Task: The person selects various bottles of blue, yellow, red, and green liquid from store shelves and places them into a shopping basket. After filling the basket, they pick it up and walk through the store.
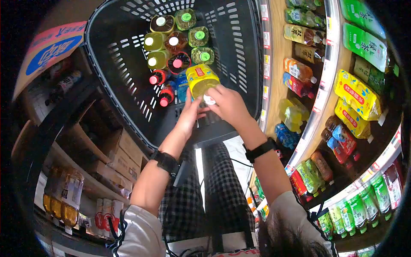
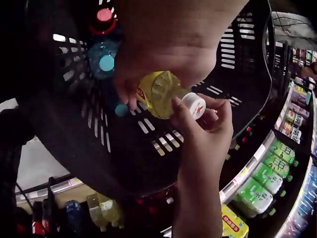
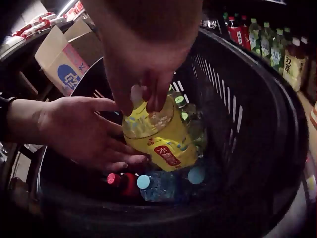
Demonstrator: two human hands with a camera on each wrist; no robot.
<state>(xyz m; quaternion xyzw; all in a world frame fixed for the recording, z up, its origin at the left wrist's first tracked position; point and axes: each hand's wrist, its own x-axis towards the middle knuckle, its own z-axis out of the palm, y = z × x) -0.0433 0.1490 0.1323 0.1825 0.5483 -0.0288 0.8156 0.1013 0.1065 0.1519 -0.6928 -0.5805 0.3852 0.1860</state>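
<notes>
A large yellow-labelled bottle is tilted above the basket, its white cap towards the person. My right hand pinches it at the cap and neck. My left hand lies along the bottle's side, its fingers extended in the right wrist view. Under and beyond the bottle, several upright bottles stand in the black basket, among them a green-capped one, a red-capped one and blue ones.
Shelves of drinks line the right, with green packs and yellow packs. On the left are cardboard boxes, large amber bottles and a pink and blue printed carton. The basket's rim surrounds the hands' work.
</notes>
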